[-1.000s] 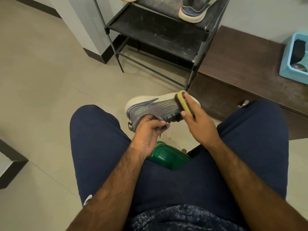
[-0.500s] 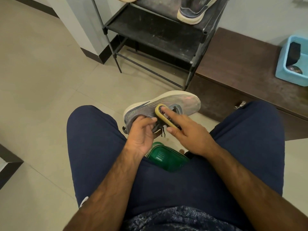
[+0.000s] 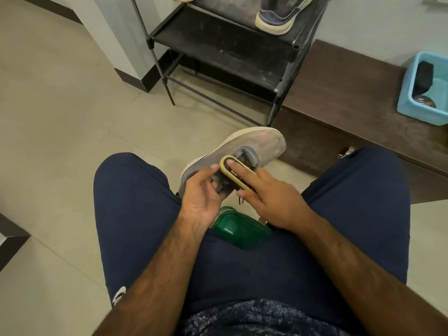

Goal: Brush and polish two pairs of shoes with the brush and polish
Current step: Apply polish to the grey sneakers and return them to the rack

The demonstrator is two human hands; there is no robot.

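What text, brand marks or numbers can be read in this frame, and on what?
Nothing reads as words.
White mark on the shorts: a logo, too blurred to read.
Ribbed patch on the green container: no legible characters.

I see a grey sneaker (image 3: pixel 261 144) with pink-tinged toe, yellow-rimmed brush (image 3: pixel 240 184), green ribbed stool (image 3: pixel 238 230), navy shorts (image 3: pixel 131 202), light-blue basket (image 3: pixel 412 110)
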